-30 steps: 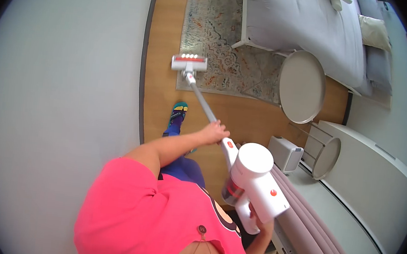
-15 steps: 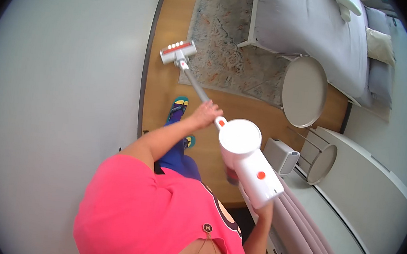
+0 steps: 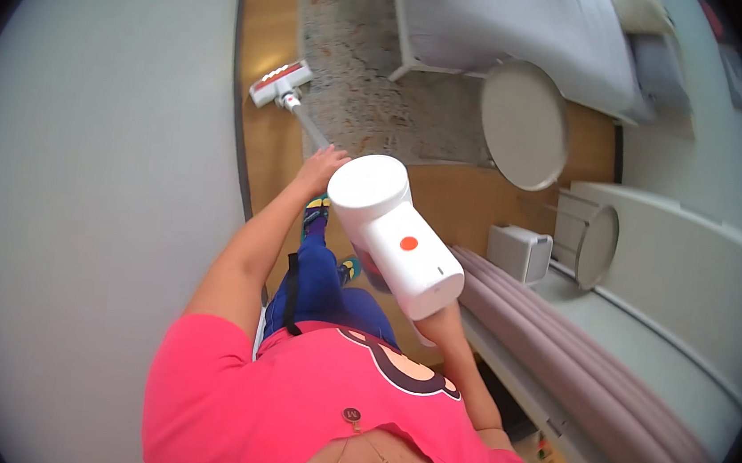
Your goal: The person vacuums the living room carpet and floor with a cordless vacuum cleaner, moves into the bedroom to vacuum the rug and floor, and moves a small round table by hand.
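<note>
A white cordless stick vacuum (image 3: 397, 234) with an orange button slants across the middle of the view. My left hand (image 3: 321, 171) is closed around its grey tube, just ahead of the round white body. Behind the motor housing, my right hand (image 3: 441, 323) grips the handle; the housing hides most of its fingers. The floor head (image 3: 280, 83), white with a red strip and lit lamps, rests on the wooden floor at the upper left, between wall and rug.
A patterned rug (image 3: 353, 42) lies beside a bed (image 3: 498, 29) with grey bedding. Round tray tables (image 3: 524, 126) and a white box-shaped appliance (image 3: 519, 253) stand on the right, near a pink curtain (image 3: 557, 339). A pale wall (image 3: 98, 187) runs along the left.
The view has shifted, so the vacuum, bed and tables appear further left or higher. Both hands keep their hold, and the vacuum body sits closer to my left hand in view.
</note>
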Motion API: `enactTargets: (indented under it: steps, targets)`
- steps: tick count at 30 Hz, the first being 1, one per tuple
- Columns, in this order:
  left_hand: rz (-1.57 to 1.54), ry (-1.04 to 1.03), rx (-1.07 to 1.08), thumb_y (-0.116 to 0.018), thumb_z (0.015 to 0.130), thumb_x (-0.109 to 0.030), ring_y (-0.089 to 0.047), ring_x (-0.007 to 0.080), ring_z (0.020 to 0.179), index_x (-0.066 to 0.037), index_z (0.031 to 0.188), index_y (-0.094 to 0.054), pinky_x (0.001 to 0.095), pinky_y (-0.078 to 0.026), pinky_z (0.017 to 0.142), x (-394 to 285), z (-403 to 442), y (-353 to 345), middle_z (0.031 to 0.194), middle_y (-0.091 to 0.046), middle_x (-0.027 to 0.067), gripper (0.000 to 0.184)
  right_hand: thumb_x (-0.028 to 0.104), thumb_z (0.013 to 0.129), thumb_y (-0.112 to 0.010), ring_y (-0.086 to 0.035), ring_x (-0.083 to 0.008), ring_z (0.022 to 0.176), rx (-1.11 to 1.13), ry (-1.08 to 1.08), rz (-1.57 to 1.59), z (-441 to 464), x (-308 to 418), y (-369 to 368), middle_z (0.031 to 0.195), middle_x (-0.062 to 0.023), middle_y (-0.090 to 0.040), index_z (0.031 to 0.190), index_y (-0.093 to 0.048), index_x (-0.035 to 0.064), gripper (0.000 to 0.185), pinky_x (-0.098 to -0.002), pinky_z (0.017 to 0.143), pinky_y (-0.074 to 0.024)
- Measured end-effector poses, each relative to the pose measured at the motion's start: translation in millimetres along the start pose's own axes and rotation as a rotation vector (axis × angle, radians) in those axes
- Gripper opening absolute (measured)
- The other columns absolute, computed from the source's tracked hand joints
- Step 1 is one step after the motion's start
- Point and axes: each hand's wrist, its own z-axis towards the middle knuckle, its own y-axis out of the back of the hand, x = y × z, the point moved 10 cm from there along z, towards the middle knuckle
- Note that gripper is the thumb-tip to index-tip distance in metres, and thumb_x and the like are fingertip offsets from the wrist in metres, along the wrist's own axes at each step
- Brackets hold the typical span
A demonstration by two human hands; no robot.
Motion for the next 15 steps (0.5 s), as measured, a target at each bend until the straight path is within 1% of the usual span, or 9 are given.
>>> enactTargets:
  steps: [1, 2, 4, 5, 6, 7, 9, 12, 15]
  targets:
    - [0.007, -0.043, -0.062, -0.054, 0.077, -0.021, -0.052, 0.0321, 0.103, -0.012, 0.089, -0.057, 0.0433, -0.042, 0.090, -18.3, 0.2, 2.7, 0.102, -0.058, 0.0073, 0.016, 0.014, 0.066, -0.070, -0.062, -0.0284, 0.088, -0.032, 0.006, -0.044, -10.6, 8.8, 16.3, 0.095, -0.0155, -0.064, 0.101, -0.061, 0.0039, 0.038, -0.0337, 0.072, -0.0484]
    - [0.013, -0.076, -0.121, -0.052, 0.079, -0.022, -0.053, 0.0319, 0.102, -0.011, 0.089, -0.057, 0.0440, -0.041, 0.091, -34.8, -3.4, 5.0, 0.102, -0.058, 0.0076, 0.016, 0.018, 0.062, -0.072, -0.063, -0.0313, 0.078, -0.009, 0.021, -0.101, -23.7, 2.3, 25.7, 0.081, -0.0166, -0.065, 0.092, -0.064, 0.0038, 0.034, -0.0341, 0.067, -0.0486]
    - [-0.103, -0.102, -0.051, -0.053, 0.078, -0.018, -0.055, 0.0319, 0.100, -0.010, 0.088, -0.057, 0.0454, -0.039, 0.094, -83.2, 3.6, 12.3, 0.100, -0.059, 0.0084, 0.014, 0.015, 0.059, -0.071, -0.062, -0.0328, 0.073, 0.103, -0.038, -0.085, -53.9, -3.9, 49.2, 0.077, -0.0161, -0.064, 0.084, -0.064, 0.0049, 0.027, -0.0347, 0.063, -0.0483]
    - [-0.159, -0.107, -0.026, -0.054, 0.078, -0.016, -0.055, 0.0319, 0.099, -0.010, 0.088, -0.057, 0.0461, -0.038, 0.096, -104.2, 8.4, 12.6, 0.100, -0.059, 0.0088, 0.013, 0.015, 0.060, -0.071, -0.063, -0.0309, 0.070, 0.068, -0.086, -0.043, -71.8, -10.8, 60.0, 0.075, -0.0159, -0.064, 0.084, -0.065, 0.0040, 0.027, -0.0341, 0.062, -0.0482]
    - [-0.202, -0.144, -0.016, -0.055, 0.076, -0.013, -0.056, 0.0315, 0.099, -0.010, 0.088, -0.056, 0.0464, -0.037, 0.097, -124.9, 8.6, 9.1, 0.099, -0.059, 0.0091, 0.012, 0.012, 0.060, -0.073, -0.065, -0.0259, 0.072, 0.021, -0.151, -0.026, -87.6, -1.3, 74.8, 0.077, -0.0149, -0.065, 0.088, -0.064, 0.0014, 0.031, -0.0330, 0.064, -0.0489]
    - [-0.239, -0.180, -0.010, -0.056, 0.075, -0.011, -0.056, 0.0311, 0.098, -0.009, 0.087, -0.056, 0.0466, -0.035, 0.099, -140.6, 10.0, 4.6, 0.098, -0.059, 0.0095, 0.012, 0.010, 0.062, -0.074, -0.064, -0.0221, 0.084, -0.005, -0.164, 0.010, -106.7, -14.7, 77.7, 0.090, -0.0144, -0.065, 0.100, -0.061, -0.0005, 0.042, -0.0325, 0.071, -0.0487]
    - [-0.246, -0.233, 0.079, -0.058, 0.073, -0.008, -0.055, 0.0324, 0.101, -0.010, 0.090, -0.055, 0.0457, -0.039, 0.095, -168.5, 10.4, -20.0, 0.098, -0.059, 0.0085, 0.017, 0.008, 0.065, -0.073, -0.060, -0.0217, 0.096, -0.008, -0.072, -0.135, -138.6, -35.5, 78.9, 0.105, -0.0138, -0.061, 0.111, -0.054, -0.0004, 0.050, -0.0325, 0.079, -0.0467]
    - [-0.239, -0.276, 0.182, -0.058, 0.073, -0.009, -0.050, 0.0356, 0.108, -0.013, 0.095, -0.054, 0.0448, -0.043, 0.086, -195.3, 4.7, -58.6, 0.100, -0.058, 0.0065, 0.023, 0.008, 0.066, -0.072, -0.057, -0.0221, 0.101, -0.026, -0.130, -0.041, -159.6, -63.1, 70.7, 0.110, -0.0130, -0.059, 0.115, -0.052, 0.0004, 0.053, -0.0331, 0.083, -0.0447]
    - [-0.232, -0.298, 0.315, -0.058, 0.073, -0.010, -0.050, 0.0346, 0.108, -0.013, 0.095, -0.054, 0.0449, -0.043, 0.086, -200.4, -4.4, -87.7, 0.100, -0.058, 0.0067, 0.023, 0.007, 0.066, -0.071, -0.056, -0.0221, 0.104, -0.104, -0.200, 0.108, -158.0, -73.2, 57.2, 0.111, -0.0126, -0.058, 0.115, -0.052, 0.0004, 0.053, -0.0337, 0.086, -0.0432]
